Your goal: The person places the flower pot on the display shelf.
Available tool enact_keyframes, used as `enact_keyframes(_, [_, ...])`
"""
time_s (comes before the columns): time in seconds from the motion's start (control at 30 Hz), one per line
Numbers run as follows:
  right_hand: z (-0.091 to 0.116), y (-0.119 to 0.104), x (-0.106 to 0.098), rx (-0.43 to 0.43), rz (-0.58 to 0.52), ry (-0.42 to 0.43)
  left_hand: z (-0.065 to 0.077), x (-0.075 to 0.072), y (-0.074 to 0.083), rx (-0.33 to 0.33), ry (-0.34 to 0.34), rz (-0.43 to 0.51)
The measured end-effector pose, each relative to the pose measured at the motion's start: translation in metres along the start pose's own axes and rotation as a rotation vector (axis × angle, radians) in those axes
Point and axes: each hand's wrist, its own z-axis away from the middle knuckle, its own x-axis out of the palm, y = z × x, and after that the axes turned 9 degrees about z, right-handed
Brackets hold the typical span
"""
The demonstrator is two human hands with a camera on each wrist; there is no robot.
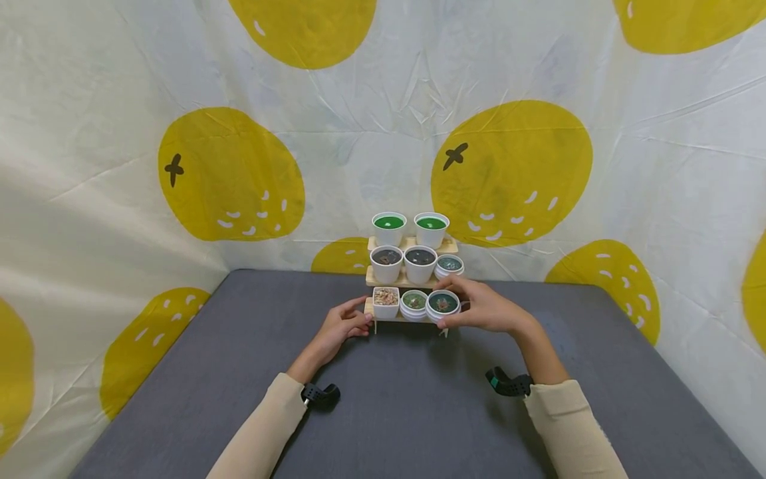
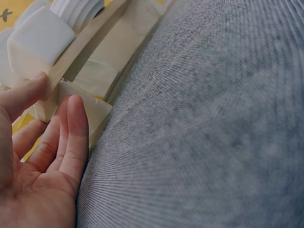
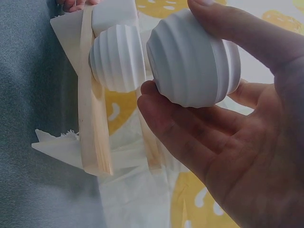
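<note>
My right hand (image 1: pixel 487 306) grips a ribbed white pot (image 3: pixel 192 61) between thumb and fingers. Its dark green top (image 1: pixel 443 303) faces up in the head view, over the right end of the lowest step. In the right wrist view this pot hangs apart from the wooden slats, beside another ribbed white pot (image 3: pixel 118 57) that rests on them. At the stand's left end, my left hand (image 1: pixel 338 326) pinches the lowest step of the small tiered wooden stand (image 2: pixel 92 45), thumb on its edge. A square white pot (image 1: pixel 385 303) with a pebbly top stands right by that thumb.
On the middle step are two white cups (image 1: pixel 387 265) with dark tops and a ribbed pot (image 1: pixel 449 265). Two cups with green tops (image 1: pixel 389 225) stand on the top step. Behind the grey table (image 1: pixel 407 412) hangs a fruit-printed cloth (image 1: pixel 371 159).
</note>
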Motion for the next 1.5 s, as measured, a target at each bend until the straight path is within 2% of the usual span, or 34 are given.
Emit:
enact_keyframes(0.4, [0.002,0.0,-0.002,-0.01,0.018,0.004,-0.001,0.002,0.003,-0.018,-0.005,-0.004])
enact_keyframes(0.67, [0.006,0.003,-0.009,0.018,-0.024,0.013,-0.002,0.002,0.003,-0.013,-0.009,0.003])
enact_keyframes(1.13, [0.011,0.019,-0.018,0.063,-0.013,0.098,0.001,0.0,0.001,-0.018,0.002,-0.007])
enact_keyframes(1.5, [0.005,0.028,-0.013,0.075,0.004,0.126,0.001,0.001,0.002,-0.02,0.006,-0.008])
